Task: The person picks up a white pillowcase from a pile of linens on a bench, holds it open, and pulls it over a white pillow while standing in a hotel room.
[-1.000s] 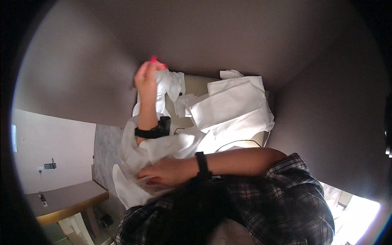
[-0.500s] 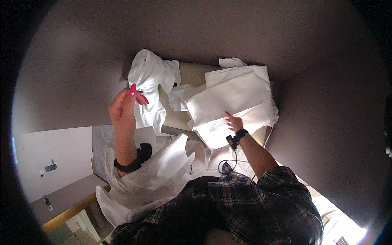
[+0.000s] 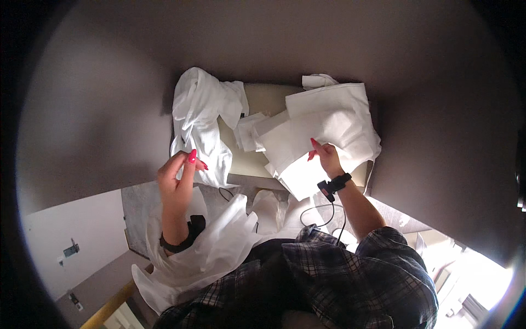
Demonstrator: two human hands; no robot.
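My left hand (image 3: pixel 179 172) hovers in front of a bunched white cloth (image 3: pixel 204 109), its fingers loosely bent and the red-nailed tips apart. I see nothing between them. Over my left forearm hangs a thin white cloth (image 3: pixel 211 255), below a dark wrist strap (image 3: pixel 192 233). My right hand (image 3: pixel 329 158) is at a stack of folded white cloths (image 3: pixel 329 101), fingertips apart, over the brightly lit near part. Whether those fingers touch the fabric I cannot tell. A smaller white folded piece (image 3: pixel 252 131) lies left of the stack.
The cloths lie on a beige padded surface (image 3: pixel 257 98) enclosed by grey-brown walls (image 3: pixel 449 131). A thin black cable (image 3: pixel 307 211) loops from my right wrist device (image 3: pixel 331 186). At lower left stands a white panel (image 3: pixel 82 236) with metal fittings.
My left hand has come lower, nearer to me. My right hand has drawn its fingers in and shifted slightly right. The top of the cloth stack looks more rumpled. The view has moved a little.
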